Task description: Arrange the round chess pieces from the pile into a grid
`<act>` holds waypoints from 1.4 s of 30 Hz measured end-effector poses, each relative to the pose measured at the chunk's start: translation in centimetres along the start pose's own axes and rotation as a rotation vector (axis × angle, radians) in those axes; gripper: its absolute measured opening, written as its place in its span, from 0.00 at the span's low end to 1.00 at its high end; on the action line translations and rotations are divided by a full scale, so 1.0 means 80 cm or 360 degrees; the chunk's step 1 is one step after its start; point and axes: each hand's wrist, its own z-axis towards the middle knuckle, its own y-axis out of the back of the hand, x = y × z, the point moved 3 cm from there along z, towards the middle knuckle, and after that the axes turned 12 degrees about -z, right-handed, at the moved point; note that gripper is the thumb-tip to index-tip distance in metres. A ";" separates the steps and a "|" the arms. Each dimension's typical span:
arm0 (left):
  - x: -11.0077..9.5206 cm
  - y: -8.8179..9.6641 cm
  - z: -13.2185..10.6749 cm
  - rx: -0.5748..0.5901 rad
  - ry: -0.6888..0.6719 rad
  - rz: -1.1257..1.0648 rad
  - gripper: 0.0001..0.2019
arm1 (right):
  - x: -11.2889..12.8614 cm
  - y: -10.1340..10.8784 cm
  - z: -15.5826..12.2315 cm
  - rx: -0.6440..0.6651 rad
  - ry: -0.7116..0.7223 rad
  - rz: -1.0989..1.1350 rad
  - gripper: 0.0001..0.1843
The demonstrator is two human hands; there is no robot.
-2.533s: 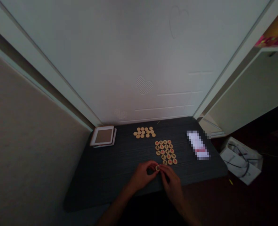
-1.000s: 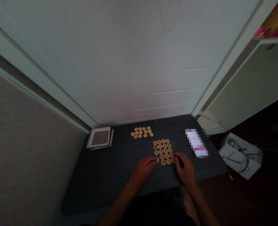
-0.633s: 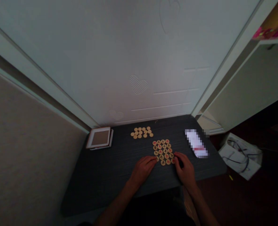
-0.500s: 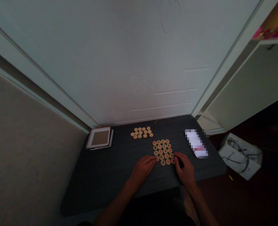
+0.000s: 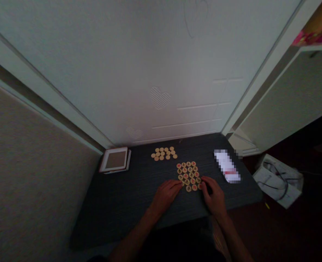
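Observation:
Round wooden Chinese chess pieces [image 5: 187, 175] with red and black characters lie face up in close rows on the dark table. My left hand [image 5: 166, 193] rests at the near left corner of this block, fingers together, tips on a Chinese chess piece [image 5: 182, 183]. At the near right corner, my right hand [image 5: 213, 193] is curled, with thumb and fingertips close together at the edge of a red-marked piece [image 5: 199, 186] and partly covering it. Farther back lies a second group of pale round pieces [image 5: 162, 154], no characters visible on them.
A phone [image 5: 227, 165], pixelated, lies on the table's right side. Stacked frames [image 5: 115, 161] sit at the back left. A white panel with heart patterns [image 5: 161, 97] rises behind the dark table [image 5: 117, 203]. A white box with a cord [image 5: 279, 182] stands right of the table.
Hardly anything differs. Both hands stay at the near corners of the block, and the pieces keep their rows.

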 end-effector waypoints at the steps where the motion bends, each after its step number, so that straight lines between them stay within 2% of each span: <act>1: -0.001 0.000 0.000 -0.0016 -0.0023 0.0021 0.12 | -0.001 -0.001 0.000 0.0005 -0.0004 0.0000 0.14; 4: -0.003 0.008 0.003 -0.0056 -0.0070 0.0078 0.11 | -0.002 -0.002 -0.001 0.0013 -0.0020 0.0002 0.14; 7: 0.007 0.030 0.011 -0.0142 -0.0048 0.0162 0.11 | -0.003 -0.002 -0.001 0.0017 -0.0020 0.0002 0.13; 12: 0.056 0.084 0.031 -0.0277 0.0163 0.0414 0.16 | -0.003 -0.001 -0.001 0.0028 -0.0023 0.0001 0.13; 15: 0.086 0.105 0.041 -0.0261 0.0206 0.0487 0.19 | -0.003 -0.001 -0.001 0.0045 -0.0042 0.0006 0.13; 18: 0.101 0.108 0.046 -0.0158 0.0211 0.0530 0.21 | -0.004 -0.002 -0.001 0.0049 -0.0053 0.0012 0.14; 23: 0.105 0.095 0.048 -0.0039 0.0225 0.0603 0.23 | -0.004 -0.002 0.000 0.0034 -0.0046 0.0018 0.14; 28: 0.123 0.099 0.040 -0.0169 0.0371 0.0654 0.26 | -0.003 -0.001 -0.001 0.0030 -0.0040 0.0013 0.13; 33: 0.139 0.105 0.024 -0.0156 0.0445 0.0664 0.27 | -0.004 -0.001 -0.001 0.0021 -0.0042 0.0000 0.13; 37: 0.138 0.112 0.008 -0.0193 0.0439 0.0675 0.27 | -0.005 -0.001 0.000 -0.0003 -0.0028 -0.0010 0.14; 42: 0.127 0.120 -0.015 -0.0223 0.0347 0.0628 0.18 | -0.005 -0.001 0.000 -0.0013 -0.0009 -0.0021 0.14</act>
